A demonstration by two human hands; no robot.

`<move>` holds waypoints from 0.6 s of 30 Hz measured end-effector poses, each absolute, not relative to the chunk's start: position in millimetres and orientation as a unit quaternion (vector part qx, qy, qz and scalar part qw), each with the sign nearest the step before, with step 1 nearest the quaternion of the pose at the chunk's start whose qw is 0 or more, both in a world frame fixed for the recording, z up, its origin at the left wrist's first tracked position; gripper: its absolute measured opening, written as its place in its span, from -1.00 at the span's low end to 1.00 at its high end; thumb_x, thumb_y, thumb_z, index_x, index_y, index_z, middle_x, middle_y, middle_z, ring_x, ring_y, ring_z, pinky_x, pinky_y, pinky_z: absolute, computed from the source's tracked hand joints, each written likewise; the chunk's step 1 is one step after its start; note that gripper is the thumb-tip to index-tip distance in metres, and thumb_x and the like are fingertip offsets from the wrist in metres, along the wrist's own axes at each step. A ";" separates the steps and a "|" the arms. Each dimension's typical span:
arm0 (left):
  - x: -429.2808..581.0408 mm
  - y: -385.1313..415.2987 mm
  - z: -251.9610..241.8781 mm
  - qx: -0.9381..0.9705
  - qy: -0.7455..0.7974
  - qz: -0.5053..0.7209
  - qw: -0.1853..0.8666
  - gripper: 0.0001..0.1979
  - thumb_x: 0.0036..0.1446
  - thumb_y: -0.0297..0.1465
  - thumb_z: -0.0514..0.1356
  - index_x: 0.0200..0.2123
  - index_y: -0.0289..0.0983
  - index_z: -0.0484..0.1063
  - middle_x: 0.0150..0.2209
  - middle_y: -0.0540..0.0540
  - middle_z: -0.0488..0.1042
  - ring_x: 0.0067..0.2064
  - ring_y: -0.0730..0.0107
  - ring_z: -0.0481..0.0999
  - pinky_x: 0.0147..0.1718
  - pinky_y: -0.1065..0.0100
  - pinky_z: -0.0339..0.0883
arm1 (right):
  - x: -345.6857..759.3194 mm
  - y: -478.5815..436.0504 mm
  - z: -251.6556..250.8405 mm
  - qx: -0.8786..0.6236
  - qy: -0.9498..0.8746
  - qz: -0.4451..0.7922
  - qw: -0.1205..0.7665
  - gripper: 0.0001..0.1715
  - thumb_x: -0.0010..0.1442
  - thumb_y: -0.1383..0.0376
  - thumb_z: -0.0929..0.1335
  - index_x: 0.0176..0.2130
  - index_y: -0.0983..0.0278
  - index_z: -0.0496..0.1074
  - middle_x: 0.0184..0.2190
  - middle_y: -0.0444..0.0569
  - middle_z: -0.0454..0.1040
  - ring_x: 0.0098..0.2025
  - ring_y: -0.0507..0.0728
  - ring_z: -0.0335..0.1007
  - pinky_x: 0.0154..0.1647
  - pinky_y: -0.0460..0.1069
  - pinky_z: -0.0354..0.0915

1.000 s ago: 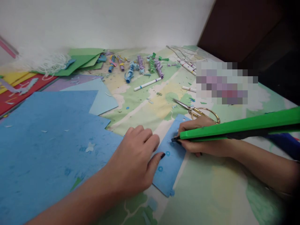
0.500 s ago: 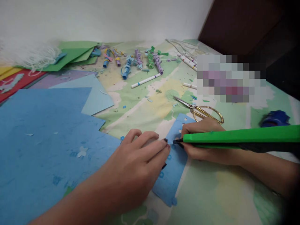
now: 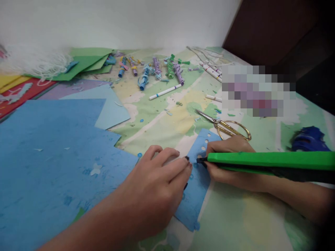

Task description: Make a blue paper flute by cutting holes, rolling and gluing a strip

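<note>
My left hand (image 3: 162,188) rests with bent, slightly spread fingers over the left edge of a blue strip (image 3: 195,195), its fingertips touching the strip. A row of round holes runs along the strip's far part. My right hand (image 3: 225,164) is closed around the front end of a long green-and-black tool (image 3: 272,160), whose exact kind I cannot make out. Its dark tip is at the strip near the holes, close to my left fingertips. Gold-handled scissors (image 3: 221,123) lie just beyond my right hand.
A large blue sheet (image 3: 52,139) covers the left side. Behind lie green sheets (image 3: 89,59), white string (image 3: 39,62), several decorated paper rolls (image 3: 143,77) and a white marker (image 3: 165,92). A dark blue object (image 3: 309,139) sits at right. Scraps dot the patterned tablecloth (image 3: 235,219).
The whole view has shifted slightly, with things appearing a little lower and to the right. Both hands keep much the same place on the strip, the tool's tip still near the holes.
</note>
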State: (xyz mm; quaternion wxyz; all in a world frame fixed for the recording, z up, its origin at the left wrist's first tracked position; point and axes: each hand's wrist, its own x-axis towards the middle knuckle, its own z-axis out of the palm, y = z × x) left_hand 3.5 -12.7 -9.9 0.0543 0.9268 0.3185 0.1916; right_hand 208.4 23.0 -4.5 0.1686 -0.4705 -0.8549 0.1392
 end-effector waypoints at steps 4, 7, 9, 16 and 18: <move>-2.6 -11.6 -2.6 0.919 0.326 0.186 0.124 -0.66 0.08 -0.41 0.11 -0.03 -0.26 0.36 -0.12 -0.20 0.43 -0.01 0.11 0.30 -0.06 0.05 0.16 | 207.4 20.3 -3.6 -0.476 -0.846 0.159 0.182 -0.84 -0.10 0.37 0.25 -0.66 0.28 0.27 -0.78 -0.22 0.16 -0.69 -0.09 0.00 -0.64 -0.13 -0.06; -16.5 -6.3 7.7 0.918 0.302 0.158 0.204 -0.47 -0.05 -0.26 0.23 0.04 -0.21 0.31 0.01 -0.19 0.36 0.06 0.07 0.25 -0.02 0.05 0.15 | 210.5 24.1 -2.5 -0.464 -0.853 0.173 0.165 -0.83 -0.06 0.35 0.26 -0.64 0.28 0.30 -0.75 -0.21 0.20 -0.67 -0.08 0.06 -0.62 -0.13 -0.01; -25.7 -2.0 13.2 0.919 0.283 0.131 0.242 -0.39 -0.12 -0.24 0.28 0.06 -0.17 0.28 0.08 -0.16 0.30 0.11 0.07 0.21 0.01 0.06 0.14 | 213.7 28.8 -1.6 -0.454 -0.861 0.181 0.141 -0.83 -0.04 0.33 0.27 -0.62 0.27 0.32 -0.71 -0.21 0.26 -0.65 -0.07 0.10 -0.61 -0.14 0.02; -27.3 1.3 15.2 0.923 0.263 0.138 0.244 -0.47 -0.01 -0.31 0.21 0.07 -0.20 0.26 0.09 -0.19 0.29 0.13 0.08 0.19 0.03 0.06 0.14 | 214.3 34.4 15.0 -0.438 -0.842 0.290 0.126 -0.84 0.01 0.34 0.28 -0.58 0.29 0.31 -0.73 -0.23 0.23 -0.65 -0.07 0.13 -0.62 -0.16 0.05; -22.4 -2.2 14.9 0.930 0.263 0.140 0.215 -0.50 0.02 -0.25 0.18 0.05 -0.25 0.28 0.07 -0.24 0.30 0.10 0.06 0.21 0.01 0.04 0.15 | 213.2 31.8 21.1 -0.453 -0.812 0.337 0.148 -0.84 0.05 0.34 0.27 -0.55 0.29 0.32 -0.75 -0.24 0.23 -0.67 -0.06 0.15 -0.63 -0.16 0.08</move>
